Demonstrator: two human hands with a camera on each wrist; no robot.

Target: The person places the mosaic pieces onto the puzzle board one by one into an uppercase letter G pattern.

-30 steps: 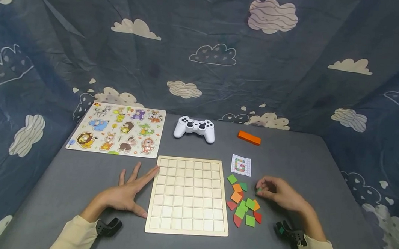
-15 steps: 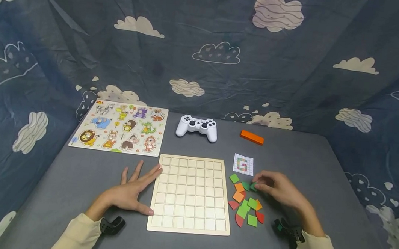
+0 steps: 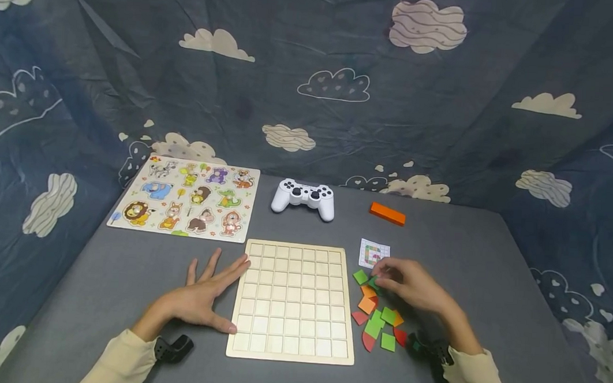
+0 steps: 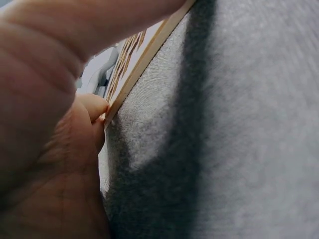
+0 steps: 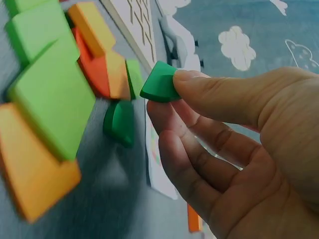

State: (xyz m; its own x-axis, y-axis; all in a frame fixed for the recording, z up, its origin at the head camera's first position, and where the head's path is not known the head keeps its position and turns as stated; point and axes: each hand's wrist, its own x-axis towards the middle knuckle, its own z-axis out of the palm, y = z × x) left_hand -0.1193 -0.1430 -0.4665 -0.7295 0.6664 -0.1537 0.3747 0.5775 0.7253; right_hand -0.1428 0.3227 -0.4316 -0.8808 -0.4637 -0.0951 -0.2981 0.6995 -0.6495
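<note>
A pale wooden grid board (image 3: 292,303) lies flat on the grey table. Along its left edge my left hand (image 3: 199,301) rests with fingers spread, touching the rim with fingertip and thumb. In the left wrist view the board's edge (image 4: 149,52) meets a fingertip. My right hand (image 3: 416,287) pinches a dark green quarter-round tile (image 5: 160,83) between thumb and fingers, above the table. Another dark green tile (image 5: 119,123) lies below it. Loose orange, red and light green tiles (image 3: 374,324) lie scattered between board and right hand, some overlapping.
A small pattern card (image 3: 370,251) lies just behind the right hand. Farther back are an orange block (image 3: 387,213), a white game controller (image 3: 303,198) and an animal puzzle board (image 3: 183,199). A cloud-printed cloth (image 3: 271,74) hangs behind the table.
My right hand has lifted the dark green tile and moved left, toward the board, over the back of the tile pile. My left hand stays at the board's edge.
</note>
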